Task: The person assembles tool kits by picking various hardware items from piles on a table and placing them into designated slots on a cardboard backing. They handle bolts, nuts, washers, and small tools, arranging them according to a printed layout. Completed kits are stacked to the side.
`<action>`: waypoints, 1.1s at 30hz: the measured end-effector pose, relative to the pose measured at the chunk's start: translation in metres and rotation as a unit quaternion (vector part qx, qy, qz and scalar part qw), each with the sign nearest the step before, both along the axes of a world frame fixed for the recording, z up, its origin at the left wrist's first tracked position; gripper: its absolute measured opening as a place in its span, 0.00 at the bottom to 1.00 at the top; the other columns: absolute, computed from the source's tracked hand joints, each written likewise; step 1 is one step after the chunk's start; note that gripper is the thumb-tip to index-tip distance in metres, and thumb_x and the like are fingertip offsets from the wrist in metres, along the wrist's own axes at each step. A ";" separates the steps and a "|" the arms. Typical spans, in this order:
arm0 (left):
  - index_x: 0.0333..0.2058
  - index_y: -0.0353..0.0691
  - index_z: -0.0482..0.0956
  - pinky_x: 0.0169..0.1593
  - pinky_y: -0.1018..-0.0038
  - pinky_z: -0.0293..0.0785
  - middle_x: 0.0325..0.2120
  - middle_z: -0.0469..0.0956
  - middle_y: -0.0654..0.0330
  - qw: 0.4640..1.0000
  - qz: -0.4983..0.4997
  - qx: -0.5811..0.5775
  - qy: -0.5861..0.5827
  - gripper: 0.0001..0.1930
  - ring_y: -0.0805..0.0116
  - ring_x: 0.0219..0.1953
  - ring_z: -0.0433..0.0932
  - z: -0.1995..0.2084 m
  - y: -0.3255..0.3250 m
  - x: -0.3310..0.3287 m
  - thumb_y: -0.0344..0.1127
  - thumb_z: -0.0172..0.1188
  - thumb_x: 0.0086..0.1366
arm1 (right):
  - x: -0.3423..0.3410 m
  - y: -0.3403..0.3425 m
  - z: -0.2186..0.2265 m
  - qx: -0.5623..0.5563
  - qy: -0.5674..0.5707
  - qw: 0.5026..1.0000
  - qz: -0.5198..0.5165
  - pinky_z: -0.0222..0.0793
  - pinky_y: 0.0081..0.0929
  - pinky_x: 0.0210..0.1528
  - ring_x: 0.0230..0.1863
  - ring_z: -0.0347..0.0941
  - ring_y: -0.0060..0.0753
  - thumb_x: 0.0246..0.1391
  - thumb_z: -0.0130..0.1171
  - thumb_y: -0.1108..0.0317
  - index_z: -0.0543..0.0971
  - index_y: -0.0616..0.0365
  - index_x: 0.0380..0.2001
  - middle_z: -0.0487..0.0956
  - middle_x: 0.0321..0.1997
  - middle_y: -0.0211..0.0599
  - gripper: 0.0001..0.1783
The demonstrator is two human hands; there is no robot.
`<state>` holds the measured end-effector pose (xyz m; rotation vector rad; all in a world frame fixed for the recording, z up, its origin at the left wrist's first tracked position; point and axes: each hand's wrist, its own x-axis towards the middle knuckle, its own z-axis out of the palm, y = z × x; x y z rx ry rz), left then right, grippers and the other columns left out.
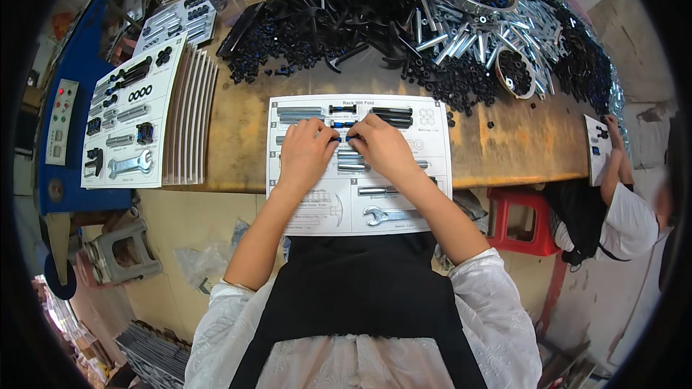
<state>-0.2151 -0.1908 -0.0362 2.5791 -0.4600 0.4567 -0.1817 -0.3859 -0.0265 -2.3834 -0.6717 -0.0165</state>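
Left hand (306,150) and right hand (382,145) palms down on the white parts card (359,164), fingertips curled together pinching a small blue-tipped black bolt (339,140) at card centre, silver wrench (380,215) near its lower edge.

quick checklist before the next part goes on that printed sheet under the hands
1. Printed card lying flat on the wooden table, near edge overhanging slightly: ok.
2. Left hand and right hand both on the card's middle row, fingertips meeting at a small blue-and-black part: ok.
3. Top row filled, with silver bolts and black bolts in place: ok.
4. Wrench seated on its outline in the bottom row: ok.
5. Bottom-left cell shows only a printed outline, no part: not ok.
6. Whether either hand grips the small part: cannot tell.
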 end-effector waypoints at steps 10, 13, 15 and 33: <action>0.34 0.44 0.81 0.43 0.65 0.67 0.33 0.74 0.62 1.000 0.001 -0.019 -0.010 0.07 0.61 0.39 0.73 -0.003 -0.003 0.001 0.33 0.69 0.56 | -0.007 0.012 -0.007 0.047 0.005 0.998 -0.038 0.77 0.38 0.38 0.36 0.79 0.45 0.52 0.66 0.72 0.83 0.58 0.34 0.79 0.37 0.38 0.06; 0.34 0.45 0.81 0.43 0.65 0.67 0.33 0.74 0.63 1.000 0.001 -0.024 -0.009 0.08 0.61 0.39 0.74 -0.003 -0.003 -0.001 0.33 0.69 0.56 | -0.009 0.012 -0.009 0.041 0.008 0.998 -0.048 0.77 0.38 0.37 0.36 0.79 0.45 0.52 0.66 0.71 0.83 0.58 0.34 0.78 0.37 0.38 0.06; 0.34 0.45 0.81 0.43 0.65 0.66 0.34 0.73 0.63 1.000 0.002 -0.022 -0.002 0.08 0.61 0.40 0.74 0.000 -0.005 0.002 0.34 0.69 0.56 | -0.011 0.012 -0.004 0.032 -0.003 0.998 -0.059 0.76 0.36 0.37 0.34 0.80 0.41 0.54 0.66 0.69 0.83 0.56 0.36 0.79 0.37 0.36 0.06; 0.31 0.37 0.81 0.38 0.59 0.75 0.29 0.77 0.51 0.972 0.208 -0.109 0.020 0.04 0.52 0.32 0.78 -0.047 0.127 0.109 0.28 0.67 0.59 | 0.134 0.170 -0.040 0.002 -0.059 0.996 -0.066 0.77 0.43 0.43 0.42 0.79 0.50 0.45 0.73 0.59 0.79 0.52 0.34 0.78 0.39 0.43 0.16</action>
